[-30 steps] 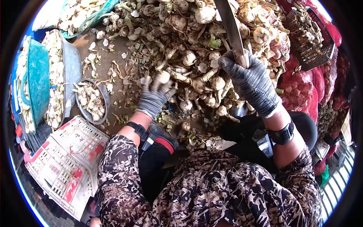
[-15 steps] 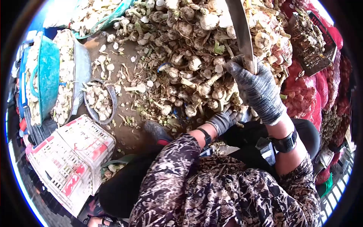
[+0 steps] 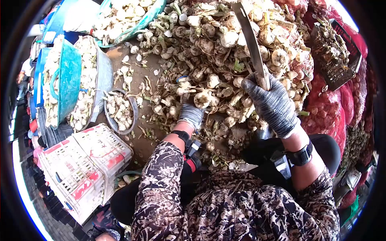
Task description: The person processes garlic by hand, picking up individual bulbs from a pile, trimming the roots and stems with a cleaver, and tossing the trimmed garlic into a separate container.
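My right hand (image 3: 273,102), in a grey glove, is closed round the lower end of a long curved blade (image 3: 251,42) that points up and away over the pile. My left hand (image 3: 192,114), gloved too, reaches into the near edge of the garlic pile (image 3: 205,46). Its fingertips are partly hidden at the stems and bulbs, just left of a large garlic bulb (image 3: 203,99). Whether those fingers grip anything does not show.
At the left stand a white crate (image 3: 80,156), a grey bucket (image 3: 134,114) of garlic, a teal tub (image 3: 69,80) and a grey tub (image 3: 103,76). Red mesh sacks (image 3: 323,116) and a dark crate (image 3: 356,52) lie at the right. A teal-rimmed container (image 3: 132,30) stands behind.
My left hand has moved left and forward from near my lap into the garlic. My right hand still holds the blade, nearly in place. The view has shifted slightly.
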The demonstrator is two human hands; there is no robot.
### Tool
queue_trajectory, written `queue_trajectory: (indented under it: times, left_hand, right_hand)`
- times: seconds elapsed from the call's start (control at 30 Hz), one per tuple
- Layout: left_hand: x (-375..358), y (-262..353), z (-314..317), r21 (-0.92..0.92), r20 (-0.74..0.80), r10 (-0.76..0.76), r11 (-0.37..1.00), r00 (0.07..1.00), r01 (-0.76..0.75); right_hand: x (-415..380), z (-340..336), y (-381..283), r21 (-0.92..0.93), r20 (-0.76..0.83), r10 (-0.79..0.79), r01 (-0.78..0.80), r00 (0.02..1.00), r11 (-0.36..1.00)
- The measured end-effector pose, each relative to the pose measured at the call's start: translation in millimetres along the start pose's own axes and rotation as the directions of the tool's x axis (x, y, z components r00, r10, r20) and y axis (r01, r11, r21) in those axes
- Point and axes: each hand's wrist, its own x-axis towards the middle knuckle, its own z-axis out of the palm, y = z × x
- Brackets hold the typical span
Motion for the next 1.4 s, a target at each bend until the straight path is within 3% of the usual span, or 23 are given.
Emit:
queue_trajectory:
  times: [0.07,0.1,0.17,0.3,0.33,0.37,0.43,0.57,0.63,0.7,0.77,0.83,0.87,0.9,0.97,1.03,1.1,1.17,1.23,1.27,1.3,1.37,1.4]
  left_hand:
    - [-2,-9,-40,0.135,0.152,-0.034,0.991,0.988,0.013]
    - [2,-6,-71,0.203,0.387,-0.067,0.979,0.92,-0.014]
    - [-11,-7,-110,0.107,0.431,-0.061,0.994,0.9,0.016]
    - [-54,-8,-126,-0.206,0.174,-0.288,0.925,0.942,0.321]
    - [-57,-16,-123,-0.531,0.421,-0.358,0.648,0.833,0.547]
    - [-68,-7,-134,-0.77,0.419,-0.433,0.297,0.798,0.565]
    - [-74,5,-171,-0.86,0.425,-0.444,0.075,0.789,0.506]
    - [-77,20,-201,-0.942,0.322,-0.329,-0.016,0.888,0.336]
    - [-81,22,-188,-0.932,0.322,-0.305,-0.269,0.896,0.243]
    - [-85,32,-232,-0.953,0.198,-0.343,0.15,0.918,0.262]
    - [-98,38,-240,-0.949,0.245,-0.436,0.076,0.866,0.307]
    - [-104,34,-247,-0.924,0.097,-0.414,0.3,0.905,0.236]
    - [-104,36,-247,-0.971,0.106,-0.412,0.155,0.905,0.184]
    - [-104,36,-246,-0.972,0.102,-0.421,0.15,0.901,0.18]
    - [-97,36,-244,-0.696,-0.12,-0.307,0.704,0.944,0.14]
    - [-87,48,-264,-0.576,-0.188,-0.258,0.811,0.948,0.106]
    - [-81,46,-237,-0.788,-0.329,-0.364,0.614,0.871,-0.041]
    - [-81,59,-270,-0.974,-0.199,-0.59,0.206,0.782,-0.093]
    - [-78,50,-254,-0.971,-0.103,-0.657,-0.096,0.747,-0.219]
    - [-78,37,-253,-0.985,-0.014,-0.457,-0.147,0.889,-0.091]
    - [-77,45,-248,-0.997,-0.032,-0.524,-0.04,0.851,-0.062]
    - [-72,55,-238,-0.903,0.01,-0.423,-0.393,0.906,-0.174]
    - [-66,49,-232,-0.944,-0.071,-0.407,-0.268,0.911,-0.193]
  right_hand:
    - [1,2,3,0.013,0.051,-0.036,0.036,0.998,0.999]
    - [3,4,7,0.035,0.075,-0.081,0.079,0.994,0.996]
    - [-4,12,0,0.102,0.116,-0.017,0.005,0.993,0.995]
    - [-7,31,30,-0.022,0.295,-0.114,0.126,0.949,0.992]
    - [-4,40,58,-0.094,0.321,-0.183,0.223,0.929,0.97]
    - [1,49,83,-0.163,0.351,-0.25,0.322,0.902,0.933]
    - [-19,51,64,-0.265,0.422,-0.182,0.313,0.888,0.912]
    - [-46,51,25,-0.284,0.518,-0.228,0.418,0.824,0.863]
    - [-48,55,30,-0.328,0.529,-0.257,0.474,0.809,0.817]
    - [-43,51,46,-0.271,0.54,-0.2,0.393,0.818,0.879]
    - [-25,47,68,-0.488,0.512,-0.036,0.325,0.858,0.81]
    - [-17,40,74,-0.444,0.552,0.035,0.258,0.833,0.858]
    - [-16,36,70,-0.425,0.57,0.07,0.221,0.819,0.878]
    - [-20,41,69,-0.105,0.528,0.127,-0.084,0.839,0.991]
    - [-46,52,29,0.282,0.493,-0.032,-0.126,0.869,0.951]
    - [-56,65,11,0.391,0.456,-0.254,0.064,0.853,0.918]
    - [-53,61,-2,0.251,0.503,-0.119,-0.013,0.856,0.968]
    - [-45,66,2,0.264,0.369,-0.165,0.067,0.915,0.962]
    - [-43,64,4,0.453,0.476,0.034,-0.279,0.879,0.847]
    - [-43,63,6,0.498,0.52,0.022,-0.325,0.854,0.804]
    - [-42,66,10,0.528,0.55,0.035,-0.379,0.835,0.76]
    - [-49,65,6,0.489,0.601,0.028,-0.396,0.799,0.777]
    - [-48,63,11,0.438,0.611,0.044,-0.383,0.79,0.813]
